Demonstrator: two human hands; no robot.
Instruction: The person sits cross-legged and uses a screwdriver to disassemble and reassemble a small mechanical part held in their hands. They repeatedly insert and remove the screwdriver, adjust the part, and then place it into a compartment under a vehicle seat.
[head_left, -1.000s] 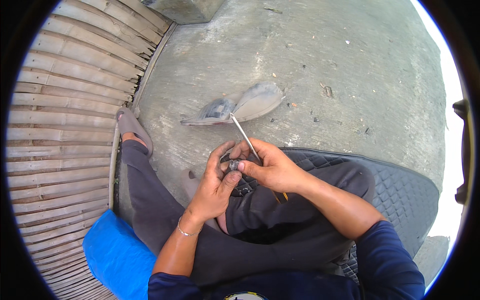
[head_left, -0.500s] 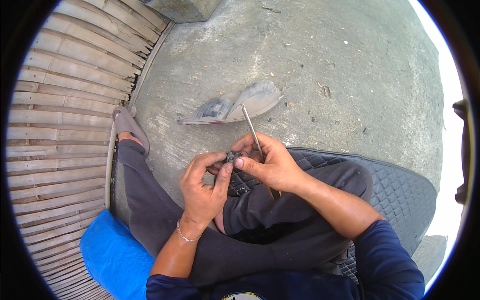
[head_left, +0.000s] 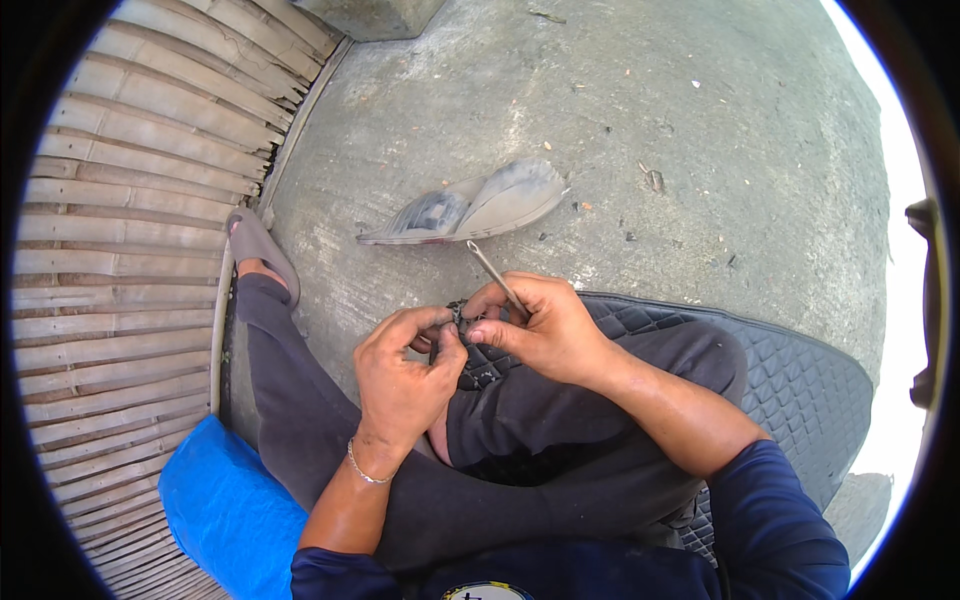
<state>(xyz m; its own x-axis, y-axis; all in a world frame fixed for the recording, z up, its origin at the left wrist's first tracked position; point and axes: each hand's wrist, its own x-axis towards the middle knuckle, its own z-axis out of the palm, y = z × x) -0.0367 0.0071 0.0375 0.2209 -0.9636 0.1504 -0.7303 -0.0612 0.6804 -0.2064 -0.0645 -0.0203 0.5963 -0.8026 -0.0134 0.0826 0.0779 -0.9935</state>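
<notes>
Between the fingertips of both hands is a small dark tangled bit [head_left: 458,312], which looks like black thread; the fingers hide much of it. My left hand [head_left: 405,370] pinches it from the left, thumb and fingers closed. From the right, the thumb and fingers of my right hand [head_left: 545,325] meet it too. That hand also holds a slim metal awl-like tool [head_left: 492,268], its tip pointing up and away to the left, with a small eye or notch near the end. The tool's lower part is hidden by the hand.
Ahead on the concrete floor [head_left: 720,150] lies a grey, scuffed, curved shoe-like piece [head_left: 500,205]. A black quilted mat [head_left: 800,390] is under my bent leg. At left are a bamboo slat wall [head_left: 130,265] and a blue plastic bundle [head_left: 225,505]. A concrete block [head_left: 385,15] stands far off.
My right hand has turned slightly, so the tool's tip now sits lower and further left, leaning more. Both hands stay together at the dark bit.
</notes>
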